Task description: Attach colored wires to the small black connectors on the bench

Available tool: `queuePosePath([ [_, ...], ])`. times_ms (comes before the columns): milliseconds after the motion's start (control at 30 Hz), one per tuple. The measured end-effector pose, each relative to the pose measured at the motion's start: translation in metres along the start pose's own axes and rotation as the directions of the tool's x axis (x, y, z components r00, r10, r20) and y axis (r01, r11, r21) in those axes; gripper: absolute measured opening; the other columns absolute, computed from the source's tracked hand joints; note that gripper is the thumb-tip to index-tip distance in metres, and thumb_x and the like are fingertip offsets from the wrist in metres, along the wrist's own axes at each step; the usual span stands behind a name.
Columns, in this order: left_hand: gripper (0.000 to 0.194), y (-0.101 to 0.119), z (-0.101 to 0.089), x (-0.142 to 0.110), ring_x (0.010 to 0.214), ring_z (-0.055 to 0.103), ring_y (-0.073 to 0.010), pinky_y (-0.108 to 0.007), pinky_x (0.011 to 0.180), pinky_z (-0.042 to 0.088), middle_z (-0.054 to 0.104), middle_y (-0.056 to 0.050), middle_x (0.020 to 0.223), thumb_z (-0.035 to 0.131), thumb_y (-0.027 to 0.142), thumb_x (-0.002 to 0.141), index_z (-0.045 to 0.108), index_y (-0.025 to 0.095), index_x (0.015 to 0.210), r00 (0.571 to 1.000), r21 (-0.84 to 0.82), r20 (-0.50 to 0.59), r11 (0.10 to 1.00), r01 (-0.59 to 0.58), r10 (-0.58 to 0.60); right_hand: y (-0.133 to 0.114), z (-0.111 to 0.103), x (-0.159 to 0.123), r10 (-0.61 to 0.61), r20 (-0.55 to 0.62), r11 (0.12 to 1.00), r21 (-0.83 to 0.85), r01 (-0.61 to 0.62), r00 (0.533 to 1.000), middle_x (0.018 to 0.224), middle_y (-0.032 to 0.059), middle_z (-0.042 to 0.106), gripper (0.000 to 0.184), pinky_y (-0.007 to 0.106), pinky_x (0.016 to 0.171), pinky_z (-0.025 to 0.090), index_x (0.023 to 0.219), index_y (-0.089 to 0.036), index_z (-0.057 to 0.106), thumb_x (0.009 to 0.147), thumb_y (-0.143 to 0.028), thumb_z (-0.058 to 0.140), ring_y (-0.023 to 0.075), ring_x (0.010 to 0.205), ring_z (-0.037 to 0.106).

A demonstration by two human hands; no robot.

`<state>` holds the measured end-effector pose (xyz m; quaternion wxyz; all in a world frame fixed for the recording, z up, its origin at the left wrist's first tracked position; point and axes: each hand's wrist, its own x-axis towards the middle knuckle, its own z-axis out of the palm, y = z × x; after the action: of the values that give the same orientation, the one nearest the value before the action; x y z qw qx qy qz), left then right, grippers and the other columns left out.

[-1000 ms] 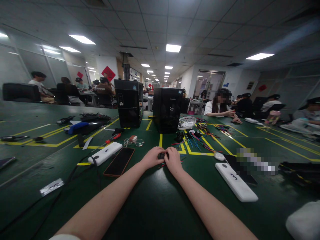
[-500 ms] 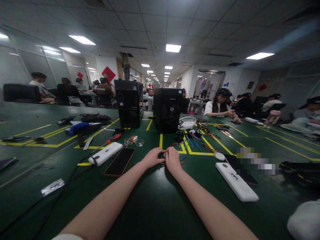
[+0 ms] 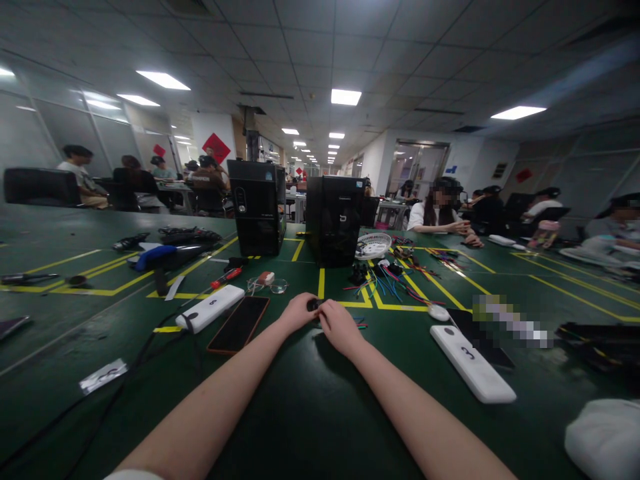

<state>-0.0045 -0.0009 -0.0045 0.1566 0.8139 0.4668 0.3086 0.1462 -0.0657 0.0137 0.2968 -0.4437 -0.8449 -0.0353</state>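
In the head view my left hand (image 3: pixel 299 312) pinches a small black part (image 3: pixel 314 305) above the green table, its kind too small to make out. My right hand (image 3: pixel 341 325) is closed against the same part from the other side, with its fingertips bent over it. The fingers cover much of the part. Thin coloured wires (image 3: pixel 361 325) show just beyond my right hand; whether they join the black part I cannot tell. Farther back lies a bunch of wires with black connectors (image 3: pixel 383 277).
Two black computer cases (image 3: pixel 257 208) stand behind my hands. On the left are a phone (image 3: pixel 239 325), a white power bank (image 3: pixel 213 308), glasses (image 3: pixel 279 286) and a red-handled screwdriver (image 3: pixel 227 277). Another white power bank (image 3: pixel 471 363) lies right, and a white basket (image 3: pixel 373 247) beyond. A person (image 3: pixel 440 210) sits across.
Both hands have shifted slightly left with the black part. My right hand's fingers have changed their hold, and more of the coloured wires shows beside that hand.
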Motion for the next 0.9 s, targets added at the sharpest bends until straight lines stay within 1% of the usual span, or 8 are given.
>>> queuePosePath([
  [67, 0.032, -0.002, 0.0, 0.001, 0.093, 0.056, -0.0241, -0.034, 0.083, 0.043, 0.062, -0.009, 0.099, 0.06, 0.027, 0.069, 0.062, 0.015, 0.099, 1.0, -0.01, 0.008, 1.0, 0.015, -0.015, -0.005, 0.0, -0.002, -0.074, 0.088, 0.997, -0.008, 0.075, 0.993, 0.089, 0.0043, 0.056, 0.014, 0.027, 0.077, 0.038, 0.086, -0.018, 0.054, 0.081, -0.013, 0.042, 0.0146, 0.085, 0.049],
  [167, 0.033, -0.004, 0.0, 0.001, 0.093, 0.056, -0.024, -0.034, 0.082, 0.044, 0.062, -0.008, 0.099, 0.06, 0.03, 0.07, 0.062, 0.016, 0.099, 1.0, -0.02, 0.011, 1.0, 0.022, -0.022, -0.011, -0.003, -0.003, -0.09, 0.182, 0.995, -0.029, 0.096, 0.979, 0.097, 0.0049, 0.057, 0.015, 0.027, 0.079, 0.038, 0.086, -0.018, 0.056, 0.08, -0.012, 0.044, 0.0148, 0.088, 0.05],
  [300, 0.034, -0.005, 0.003, 0.001, 0.093, 0.057, -0.0237, -0.034, 0.083, 0.044, 0.062, -0.008, 0.099, 0.061, 0.032, 0.069, 0.062, 0.015, 0.098, 1.0, 0.004, -0.014, 1.0, 0.016, -0.016, -0.011, -0.016, 0.0, -0.028, 0.237, 0.994, -0.099, 0.053, 0.971, 0.096, 0.0068, 0.057, 0.018, 0.029, 0.082, 0.037, 0.091, -0.017, 0.058, 0.083, -0.018, 0.042, 0.0165, 0.091, 0.05],
  [400, 0.034, -0.003, 0.004, 0.001, 0.091, 0.057, -0.0229, -0.033, 0.083, 0.044, 0.063, -0.008, 0.097, 0.06, 0.036, 0.07, 0.062, 0.015, 0.097, 1.0, -0.003, -0.031, 1.0, -0.005, 0.005, -0.006, -0.03, 0.001, 0.016, 0.282, 0.992, -0.128, 0.021, 0.959, 0.098, 0.0079, 0.057, 0.022, 0.03, 0.086, 0.035, 0.098, -0.016, 0.057, 0.08, -0.021, 0.045, 0.0179, 0.095, 0.049],
  [500, 0.035, -0.002, 0.004, 0.001, 0.089, 0.058, -0.0229, -0.032, 0.081, 0.044, 0.063, -0.008, 0.095, 0.06, 0.04, 0.07, 0.063, 0.016, 0.095, 1.0, -0.008, -0.03, 1.0, -0.008, 0.008, 0.0, -0.037, -0.001, 0.091, 0.39, 0.987, -0.161, -0.029, 0.916, 0.106, 0.0098, 0.055, 0.038, 0.033, 0.086, 0.036, 0.107, -0.016, 0.055, 0.071, -0.025, 0.055, 0.0214, 0.098, 0.049],
  [567, 0.035, -0.001, 0.003, 0.001, 0.089, 0.058, -0.0233, -0.032, 0.08, 0.044, 0.063, -0.008, 0.095, 0.06, 0.041, 0.07, 0.063, 0.016, 0.095, 1.0, -0.004, -0.031, 1.0, -0.005, 0.005, 0.003, -0.038, -0.002, 0.146, 0.443, 0.977, -0.206, -0.057, 0.885, 0.106, 0.0111, 0.055, 0.038, 0.034, 0.083, 0.038, 0.104, -0.014, 0.057, 0.068, -0.026, 0.056, 0.023, 0.096, 0.05],
  [700, 0.036, -0.003, 0.003, 0.001, 0.089, 0.058, -0.0234, -0.033, 0.08, 0.044, 0.063, -0.008, 0.095, 0.059, 0.041, 0.071, 0.062, 0.016, 0.096, 0.999, 0.002, -0.034, 1.0, -0.022, 0.022, 0.003, -0.034, -0.001, 0.167, 0.464, 0.969, -0.242, -0.057, 0.87, 0.097, 0.0113, 0.058, 0.025, 0.03, 0.076, 0.04, 0.093, -0.014, 0.06, 0.071, -0.022, 0.05, 0.0206, 0.088, 0.054],
  [900, 0.037, -0.003, 0.004, 0.001, 0.091, 0.057, -0.0234, -0.033, 0.081, 0.044, 0.062, -0.008, 0.097, 0.058, 0.043, 0.071, 0.062, 0.016, 0.097, 0.999, -0.011, -0.031, 0.999, -0.036, 0.036, 0.001, -0.027, -0.003, 0.172, 0.475, 0.968, -0.244, -0.058, 0.863, 0.099, 0.0135, 0.058, 0.025, 0.029, 0.08, 0.041, 0.095, -0.011, 0.059, 0.073, -0.02, 0.05, 0.0212, 0.091, 0.054],
])
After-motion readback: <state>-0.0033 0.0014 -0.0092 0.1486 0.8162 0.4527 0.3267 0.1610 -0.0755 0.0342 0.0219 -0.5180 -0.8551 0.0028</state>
